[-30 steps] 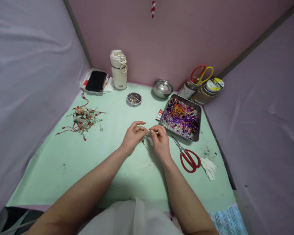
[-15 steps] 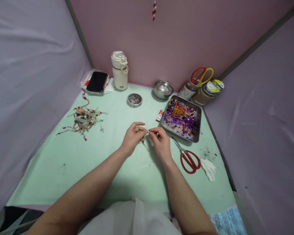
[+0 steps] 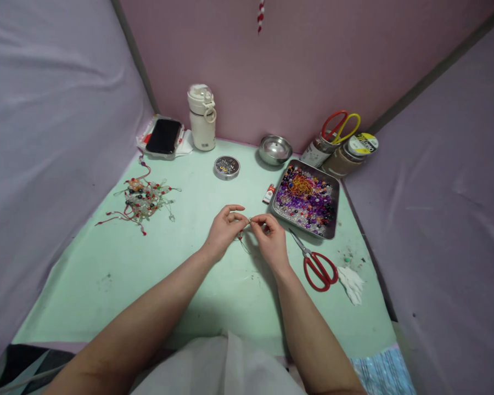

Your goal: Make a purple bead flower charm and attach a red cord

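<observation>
Over the middle of the green table my left hand (image 3: 225,230) and my right hand (image 3: 270,241) meet fingertip to fingertip. Each pinches thumb against index finger on a thin beaded cord. Below the fingers hangs part of the beaded cord (image 3: 241,236), with a red bead, clear beads and a thin loose end. The exact spot they grip is too small to make out. Right of my right hand lie red-handled scissors (image 3: 316,269), blades pointing away from me. Beyond them a metal tray (image 3: 335,219) holds many purple, clear, black and orange beads and a tangle of orange cord.
At left lies a pile of beaded strings (image 3: 144,200). Along the back stand a phone (image 3: 163,136), a cream bottle (image 3: 202,120), a round tin (image 3: 226,167), a steel bowl (image 3: 275,151) and jars (image 3: 341,160), one holding scissors. A small red-white box (image 3: 268,194) and white gloves (image 3: 351,284) lie at right.
Both hands keep the same pinch in nearly the same place. The hanging cord end has shifted slightly.
</observation>
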`<state>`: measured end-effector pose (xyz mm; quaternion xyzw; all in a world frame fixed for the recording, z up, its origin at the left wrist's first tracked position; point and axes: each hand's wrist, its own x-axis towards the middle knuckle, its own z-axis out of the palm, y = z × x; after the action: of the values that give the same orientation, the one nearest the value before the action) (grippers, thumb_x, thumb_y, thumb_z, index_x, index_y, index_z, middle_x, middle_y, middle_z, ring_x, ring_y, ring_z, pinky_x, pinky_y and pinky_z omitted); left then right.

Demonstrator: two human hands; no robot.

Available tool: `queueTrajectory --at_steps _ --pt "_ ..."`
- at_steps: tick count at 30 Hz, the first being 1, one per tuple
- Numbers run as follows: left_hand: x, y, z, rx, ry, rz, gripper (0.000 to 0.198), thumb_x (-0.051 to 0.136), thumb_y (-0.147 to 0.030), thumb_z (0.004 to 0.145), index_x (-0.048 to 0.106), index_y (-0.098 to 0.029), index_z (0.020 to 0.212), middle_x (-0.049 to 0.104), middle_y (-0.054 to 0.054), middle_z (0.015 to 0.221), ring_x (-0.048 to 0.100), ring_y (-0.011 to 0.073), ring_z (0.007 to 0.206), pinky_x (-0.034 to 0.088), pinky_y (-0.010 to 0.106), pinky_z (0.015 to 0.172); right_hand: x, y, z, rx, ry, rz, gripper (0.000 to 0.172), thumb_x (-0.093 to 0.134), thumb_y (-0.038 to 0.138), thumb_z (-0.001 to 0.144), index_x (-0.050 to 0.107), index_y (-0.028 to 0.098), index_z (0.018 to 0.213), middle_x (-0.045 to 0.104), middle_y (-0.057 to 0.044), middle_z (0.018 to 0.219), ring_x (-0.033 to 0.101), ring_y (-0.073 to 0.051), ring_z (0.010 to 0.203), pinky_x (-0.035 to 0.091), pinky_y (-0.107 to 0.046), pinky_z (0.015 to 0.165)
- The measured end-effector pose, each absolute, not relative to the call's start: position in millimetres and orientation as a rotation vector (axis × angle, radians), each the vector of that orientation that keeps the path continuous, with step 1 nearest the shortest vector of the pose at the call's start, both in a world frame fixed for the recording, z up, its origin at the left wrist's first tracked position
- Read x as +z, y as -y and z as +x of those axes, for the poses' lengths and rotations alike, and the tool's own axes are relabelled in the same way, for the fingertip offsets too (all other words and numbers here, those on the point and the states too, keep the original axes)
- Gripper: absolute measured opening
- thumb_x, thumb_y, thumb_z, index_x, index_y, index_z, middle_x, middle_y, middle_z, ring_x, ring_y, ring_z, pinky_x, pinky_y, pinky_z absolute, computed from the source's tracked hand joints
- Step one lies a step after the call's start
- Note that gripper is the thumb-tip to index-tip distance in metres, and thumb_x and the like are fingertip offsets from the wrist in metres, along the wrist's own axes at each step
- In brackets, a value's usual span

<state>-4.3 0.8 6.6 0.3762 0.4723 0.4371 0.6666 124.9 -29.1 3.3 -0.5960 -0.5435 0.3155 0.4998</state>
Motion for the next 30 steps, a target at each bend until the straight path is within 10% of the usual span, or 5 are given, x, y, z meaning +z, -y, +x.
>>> queueTrajectory --at_steps 15,30 --pt "5.3 0.8 -1.5 1.046 -0.953 0.705 0.040 0.075 -0.024 0.064 0.056 -0.019 0.099 0.061 -0.004 0.073 0.037 0.0016 0.043 0.023 0.019 0.042 4.0 29.2 117.5 1.142 0.980 -1.458 0.013 0.064 0.032 0.072 0.061 0.020 0.069 0.059 0.002 0.066 0.049 -0.013 0.062 0.041 -0.027 0.064" --pt "0.4 1.3 -1.6 1.044 -0.911 0.685 0.039 0.076 -0.025 0.068 0.052 -0.018 0.098 0.060 -0.004 0.071 0.038 0.0014 0.045 0.022 0.018 0.044 3.6 28.6 128.1 0.726 1.361 -1.435 0.009 0.059 0.026 0.081 0.066 0.020 0.079 0.064 -0.001 0.082 0.057 -0.016 0.075 0.043 -0.030 0.069"
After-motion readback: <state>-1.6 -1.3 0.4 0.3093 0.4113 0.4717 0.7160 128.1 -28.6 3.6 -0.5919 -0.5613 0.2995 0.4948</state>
